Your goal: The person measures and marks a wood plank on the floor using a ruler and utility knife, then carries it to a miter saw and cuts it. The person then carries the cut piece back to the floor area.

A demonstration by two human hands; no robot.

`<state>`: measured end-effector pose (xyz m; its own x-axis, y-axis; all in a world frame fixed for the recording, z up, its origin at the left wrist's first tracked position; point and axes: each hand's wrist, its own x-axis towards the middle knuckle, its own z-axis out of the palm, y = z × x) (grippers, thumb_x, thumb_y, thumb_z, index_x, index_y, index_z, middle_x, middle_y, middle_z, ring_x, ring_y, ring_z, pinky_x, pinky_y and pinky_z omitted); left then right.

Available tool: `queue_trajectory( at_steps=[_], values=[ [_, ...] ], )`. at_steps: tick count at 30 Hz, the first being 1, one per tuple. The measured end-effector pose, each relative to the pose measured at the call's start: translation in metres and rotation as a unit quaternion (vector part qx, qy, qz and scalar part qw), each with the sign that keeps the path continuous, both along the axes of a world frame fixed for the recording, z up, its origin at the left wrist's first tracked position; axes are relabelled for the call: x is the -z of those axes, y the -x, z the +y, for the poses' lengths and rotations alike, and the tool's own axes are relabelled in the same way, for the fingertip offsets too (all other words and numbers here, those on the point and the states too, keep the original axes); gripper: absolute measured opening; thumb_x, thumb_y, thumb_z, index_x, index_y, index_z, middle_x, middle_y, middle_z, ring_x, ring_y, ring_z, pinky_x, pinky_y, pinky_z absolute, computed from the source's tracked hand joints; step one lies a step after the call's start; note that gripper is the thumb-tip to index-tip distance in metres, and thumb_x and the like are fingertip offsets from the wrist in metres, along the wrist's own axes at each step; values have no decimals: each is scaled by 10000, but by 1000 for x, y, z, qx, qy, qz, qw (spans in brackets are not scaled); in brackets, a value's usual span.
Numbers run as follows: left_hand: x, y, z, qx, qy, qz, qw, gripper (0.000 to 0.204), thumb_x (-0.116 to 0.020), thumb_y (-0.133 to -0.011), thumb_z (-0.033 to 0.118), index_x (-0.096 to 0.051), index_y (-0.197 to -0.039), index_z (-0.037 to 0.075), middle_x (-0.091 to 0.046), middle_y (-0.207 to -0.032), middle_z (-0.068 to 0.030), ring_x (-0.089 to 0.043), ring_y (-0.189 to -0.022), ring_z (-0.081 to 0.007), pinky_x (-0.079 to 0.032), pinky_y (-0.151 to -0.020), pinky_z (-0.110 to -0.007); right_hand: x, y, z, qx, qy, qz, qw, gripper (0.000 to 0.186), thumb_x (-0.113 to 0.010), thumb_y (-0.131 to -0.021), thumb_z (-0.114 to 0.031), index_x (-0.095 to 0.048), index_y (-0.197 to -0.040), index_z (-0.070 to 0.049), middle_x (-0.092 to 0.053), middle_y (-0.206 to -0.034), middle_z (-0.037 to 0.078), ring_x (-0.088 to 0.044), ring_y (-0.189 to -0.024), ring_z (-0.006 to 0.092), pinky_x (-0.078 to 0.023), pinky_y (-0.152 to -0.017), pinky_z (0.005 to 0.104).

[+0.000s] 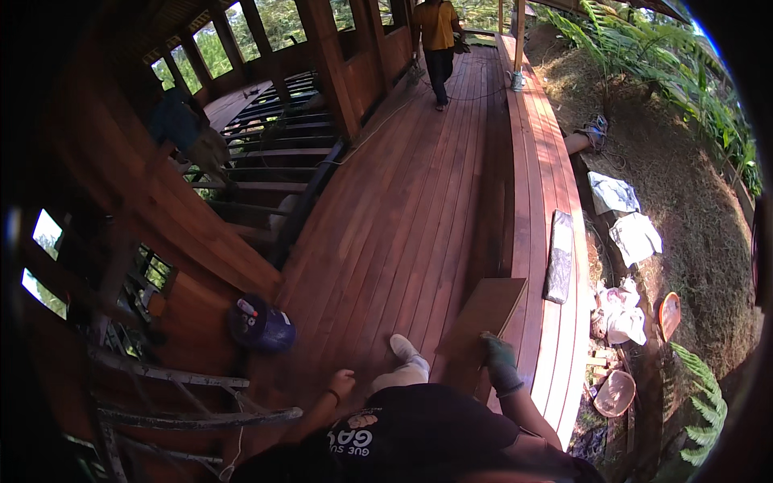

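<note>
Head view: right hand [499, 354], in a dark glove, rests on a short wood board [481, 322] at lower centre of the frame, fingers curled over its near right edge, so holding the board. Board lies flat on the deck [403, 201], just beside the raised plank edge at right. Left hand [345, 378], bare, is closed to a loose fist at lower centre-left, holding nothing visible, near the person's shoe [403, 346]. Blue can [262, 326] sits on the deck at lower left, well apart from both hands.

Handling guess: board looks stiff, solid, fairly heavy for 1 hand, not fragile; finish looks smooth, maybe a bit slippery, glove helps. Best grip is by the 2 long edges, 1 hand each side near the middle. Another person [439, 40] stands at top centre, far off.
</note>
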<state>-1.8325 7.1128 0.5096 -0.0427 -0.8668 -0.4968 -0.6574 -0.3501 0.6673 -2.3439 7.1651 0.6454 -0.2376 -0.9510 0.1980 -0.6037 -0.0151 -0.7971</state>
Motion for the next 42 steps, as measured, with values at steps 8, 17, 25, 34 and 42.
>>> queue_trajectory(
  at_steps=[8,17,25,34,42],
  values=[
    [-170,195,-249,58,-163,400,900,551,-677,-1002,346,-530,-1417,15,-620,-1322,-86,-588,-1225,-183,-489,-993,-359,-106,-75,-213,6,-175,-12,984,244,-680,-836,-195,-748,-1061,-132,-718,-1203,110,-720,-970,302,-588,-772,392],
    [-248,202,-358,-131,-66,562,814,399,-661,-978,243,-596,-1269,-22,-656,-1187,-102,-679,-1092,-227,-579,-935,-414,-152,-127,-369,-195,61,352,914,475,-650,-866,-207,-597,-1305,-33,-683,-1251,174,-690,-1106,314,-511,-1003,450],
    [-237,149,-440,-173,24,571,802,282,-662,-863,119,-647,-1136,51,-656,-1072,-22,-609,-853,-110,-474,-717,-243,-115,-108,-485,-197,15,-28,980,354,-636,-962,-165,-670,-1269,8,-634,-1374,198,-652,-1196,287,-496,-1023,372],
    [-242,153,-585,-184,34,653,734,554,-577,-860,28,-469,-1403,11,-575,-1326,-104,-593,-1229,-242,-503,-1039,-414,-85,-64,-650,-103,-210,-501,833,425,-635,-1013,-265,-636,-1336,11,-613,-1399,94,-605,-1241,213,-475,-1039,337],
    [-223,160,-687,-225,-34,667,709,521,-570,-936,118,-445,-1439,57,-571,-1383,-94,-584,-1262,-265,-489,-1048,-447,-68,-56,-782,-211,-171,-542,795,318,-648,-936,-67,-692,-1249,-45,-714,-1213,104,-671,-1150,239,-530,-1018,390]
  ],
)
